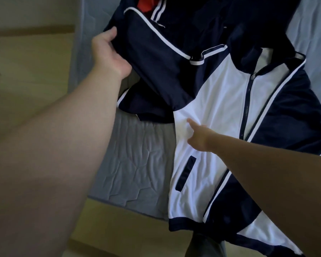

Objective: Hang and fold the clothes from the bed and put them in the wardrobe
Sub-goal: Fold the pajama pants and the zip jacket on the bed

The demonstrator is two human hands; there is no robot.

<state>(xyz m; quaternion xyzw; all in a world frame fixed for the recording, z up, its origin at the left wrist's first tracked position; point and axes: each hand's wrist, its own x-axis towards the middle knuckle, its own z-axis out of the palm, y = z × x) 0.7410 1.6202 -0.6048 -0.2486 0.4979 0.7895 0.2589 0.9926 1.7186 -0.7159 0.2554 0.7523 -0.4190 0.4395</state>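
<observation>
A navy and white zip-up track jacket (220, 101) lies face up on the grey bed (135, 164), its hem hanging over the near edge. My left hand (109, 52) grips the jacket's navy left sleeve (156, 58) and holds it lifted across the chest. My right hand (198, 136) rests on the white front panel near the armpit, one finger stretched out and pressing the cloth. More dark clothing with white stripes and a red patch (146, 4) lies at the top of the bed.
A pale wooden floor (26, 80) runs along the left of the bed and below its near edge. A dark shoe or foot (204, 245) shows at the bottom. Grey sheet is bare at the upper right (315, 34).
</observation>
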